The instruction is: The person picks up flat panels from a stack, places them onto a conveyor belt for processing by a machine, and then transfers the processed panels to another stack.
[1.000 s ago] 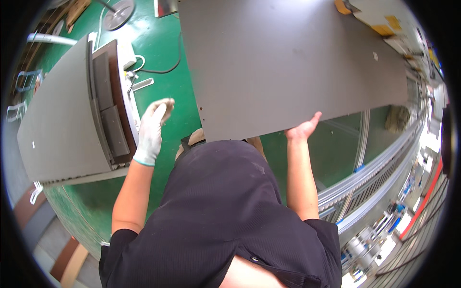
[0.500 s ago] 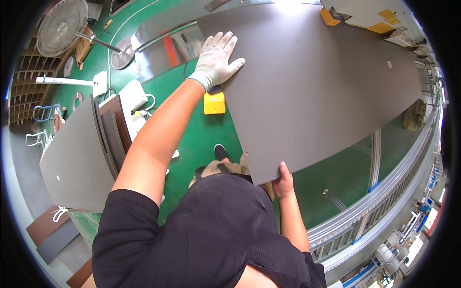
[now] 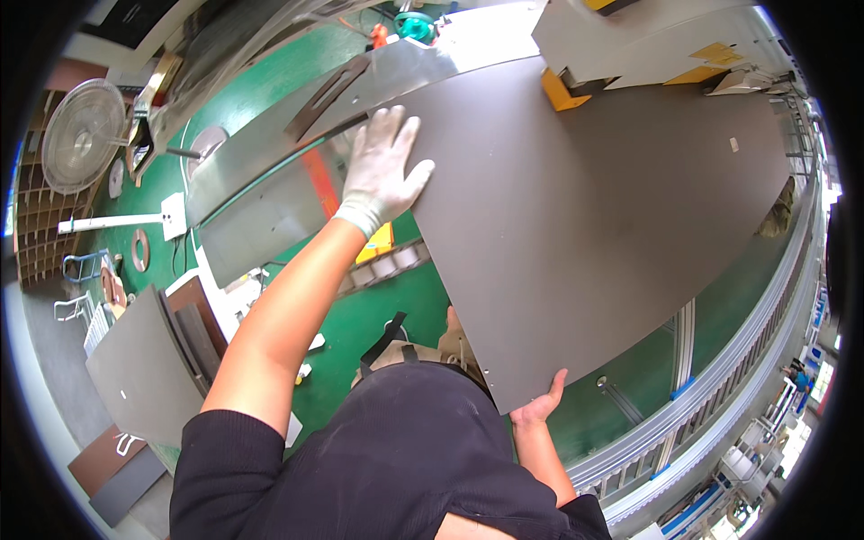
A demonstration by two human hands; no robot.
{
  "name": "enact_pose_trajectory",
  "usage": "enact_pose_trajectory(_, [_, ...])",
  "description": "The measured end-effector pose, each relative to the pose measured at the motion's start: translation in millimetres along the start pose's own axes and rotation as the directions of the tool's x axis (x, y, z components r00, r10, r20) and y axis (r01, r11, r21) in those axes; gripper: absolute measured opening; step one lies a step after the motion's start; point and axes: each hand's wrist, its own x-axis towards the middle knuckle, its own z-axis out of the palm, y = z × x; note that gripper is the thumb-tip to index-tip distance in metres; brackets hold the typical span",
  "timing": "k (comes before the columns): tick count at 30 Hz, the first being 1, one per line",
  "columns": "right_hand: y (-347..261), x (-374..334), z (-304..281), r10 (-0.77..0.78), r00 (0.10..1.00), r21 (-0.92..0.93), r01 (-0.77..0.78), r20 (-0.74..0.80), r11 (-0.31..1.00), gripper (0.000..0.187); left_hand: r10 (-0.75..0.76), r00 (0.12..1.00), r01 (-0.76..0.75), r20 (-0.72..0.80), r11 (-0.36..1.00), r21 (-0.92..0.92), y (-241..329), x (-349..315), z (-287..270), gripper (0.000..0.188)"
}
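Observation:
A large grey-brown flat panel [image 3: 576, 216] stretches from in front of my body to the far right. My left hand [image 3: 382, 171], in a pale glove, lies flat on the panel's left edge with its fingers outstretched. At the near corner my bare right hand [image 3: 538, 405] grips the panel, thumb on top and fingers underneath, where they are hidden. Just past the panel's far middle is a light grey machine body [image 3: 648, 45] with a yellow bracket [image 3: 562, 90] low over the sheet.
A shiny metal table [image 3: 261, 234] is at the left, above the green floor. A yellow box [image 3: 378, 241] shows partly behind my left wrist. More panels [image 3: 144, 369] stand at the lower left. A metal roller rail [image 3: 720, 396] curves along the right. A round fan [image 3: 83, 135] stands far left.
The view has tilted up, bringing more of the machine and metal table into sight. Both hands and the panel's near corner sit lower in the picture. Each hand keeps its place on the panel.

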Motion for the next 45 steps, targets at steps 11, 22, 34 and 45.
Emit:
enact_pose_trajectory(11, [-102,61,18,-0.146,0.988,-0.004,0.146,-0.04,0.989,0.071,-0.198,0.953,0.148,0.227,0.964,0.222,15,19,-2,0.085])
enact_pose_trajectory(22, [-209,124,13,-0.266,0.962,0.006,0.267,-0.059,0.964,0.061,-0.163,0.983,0.142,0.081,0.967,0.213,15,3,3,0.08])
enact_pose_trajectory(34, [-263,198,-32,-0.464,0.868,-0.107,0.452,-0.175,0.886,0.029,-0.35,0.933,0.353,-0.09,0.935,0.021,43,-33,18,0.066])
enact_pose_trajectory(45, [108,80,95,0.025,0.634,-0.579,0.689,0.773,0.435,0.014,-0.043,0.979,0.087,0.201,0.972,-0.219,47,-325,-18,0.068])
